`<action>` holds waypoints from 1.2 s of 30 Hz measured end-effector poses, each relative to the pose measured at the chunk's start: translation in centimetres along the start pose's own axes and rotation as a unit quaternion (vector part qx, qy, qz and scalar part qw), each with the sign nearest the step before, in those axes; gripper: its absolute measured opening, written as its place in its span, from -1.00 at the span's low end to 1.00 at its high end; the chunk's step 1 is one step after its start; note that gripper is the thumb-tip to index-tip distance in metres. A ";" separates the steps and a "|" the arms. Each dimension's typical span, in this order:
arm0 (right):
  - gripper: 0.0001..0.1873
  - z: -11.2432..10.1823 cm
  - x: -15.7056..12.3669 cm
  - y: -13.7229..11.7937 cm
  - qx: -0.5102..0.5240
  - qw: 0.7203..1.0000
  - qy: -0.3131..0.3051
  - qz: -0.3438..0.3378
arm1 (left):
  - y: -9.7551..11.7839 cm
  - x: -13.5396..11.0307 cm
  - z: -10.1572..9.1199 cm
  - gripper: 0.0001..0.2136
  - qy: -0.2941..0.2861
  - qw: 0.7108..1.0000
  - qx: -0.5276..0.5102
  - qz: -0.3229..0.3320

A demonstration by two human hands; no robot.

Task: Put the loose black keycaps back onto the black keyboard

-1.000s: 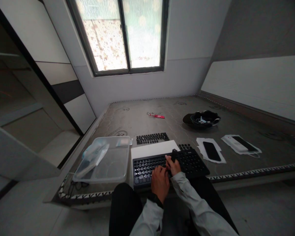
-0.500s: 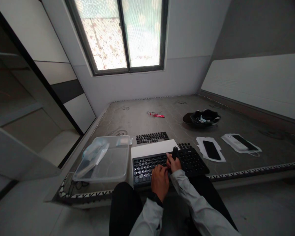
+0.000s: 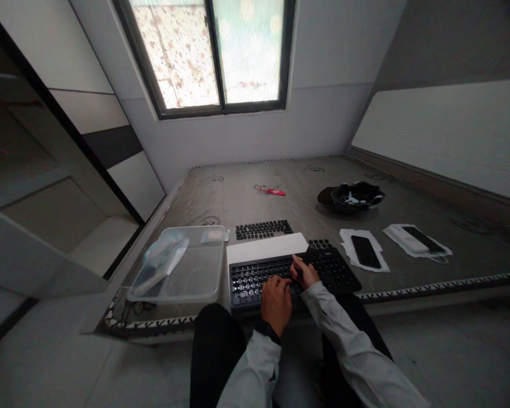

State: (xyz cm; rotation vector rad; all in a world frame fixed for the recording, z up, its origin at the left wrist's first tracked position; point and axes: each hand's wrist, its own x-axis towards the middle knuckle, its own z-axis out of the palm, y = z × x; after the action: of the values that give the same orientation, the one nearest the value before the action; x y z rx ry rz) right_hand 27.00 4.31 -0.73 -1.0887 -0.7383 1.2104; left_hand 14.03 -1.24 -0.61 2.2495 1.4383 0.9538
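Note:
A black keyboard (image 3: 255, 280) lies across my lap at the bed's edge; many of its left-hand keys are off, showing pale sockets. My left hand (image 3: 276, 297) rests on its middle, fingers bent but loose, fingertips beside the other hand. Just to the right, my right hand (image 3: 305, 273) is closed around a small black tool (image 3: 300, 273), mostly hidden by the fingers, low over the keys. Removed keycaps (image 3: 263, 229) stand in rows behind a white board (image 3: 267, 247), which touches the keyboard's back edge. More loose keycaps (image 3: 318, 243) sit behind its right end.
To the left stands a clear plastic tub (image 3: 195, 272) with plastic wrapping inside. A phone (image 3: 365, 251) and a second dark-faced device (image 3: 423, 239) lie on white cloths at right. Behind them is a dark cap (image 3: 352, 197). A red packet (image 3: 272, 191) lies farther back on the mattress (image 3: 229, 198).
My right hand has turned and lowered; the black tool that stood upright above the fist is now mostly hidden in the fingers. The left hand has barely moved. The view has tipped slightly downward.

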 end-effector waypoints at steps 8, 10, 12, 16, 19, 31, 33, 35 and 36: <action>-0.41 0.8 -1.6 0.4 -0.071 0.995 0.007 -0.076 | -0.1 0.2 0.1 -0.81 -0.011 1.000 0.001 -0.004; -0.41 1.1 -1.9 0.5 -0.107 0.988 0.025 -0.105 | -0.1 0.2 0.1 -0.80 -0.014 1.000 0.006 -0.005; -0.41 1.3 -2.0 0.7 -0.125 0.985 0.041 -0.113 | 0.0 0.2 0.1 -0.81 -0.013 1.000 0.011 -0.009; -0.42 1.6 -1.9 1.1 -0.136 0.982 0.079 -0.103 | 0.1 0.2 0.0 -0.82 -0.010 1.000 0.009 -0.019; -0.40 1.8 -1.7 1.3 -0.126 0.981 0.114 -0.098 | 0.1 0.3 0.0 -0.82 -0.014 1.000 0.010 -0.018; -0.43 1.3 -1.5 1.9 -0.066 0.988 0.030 -0.138 | 0.1 0.6 0.2 -0.82 0.011 1.000 0.010 -0.024; -0.42 1.3 -1.6 1.7 -0.045 0.988 0.013 -0.145 | 0.0 0.5 0.3 -0.82 0.017 1.000 0.004 -0.026; -0.43 1.2 -1.5 1.7 -0.016 0.990 0.003 -0.142 | -0.1 0.5 0.5 -0.82 0.024 0.999 -0.004 -0.030; -0.43 1.2 -1.4 1.7 -0.003 0.991 0.002 -0.136 | -0.1 0.5 0.6 -0.82 0.028 0.999 -0.009 -0.033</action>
State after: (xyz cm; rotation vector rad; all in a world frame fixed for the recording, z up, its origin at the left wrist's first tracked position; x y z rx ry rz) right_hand 24.98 3.25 -1.75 -0.9590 -0.8573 0.9735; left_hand 14.48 -0.71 -0.93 2.1647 1.5109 1.0114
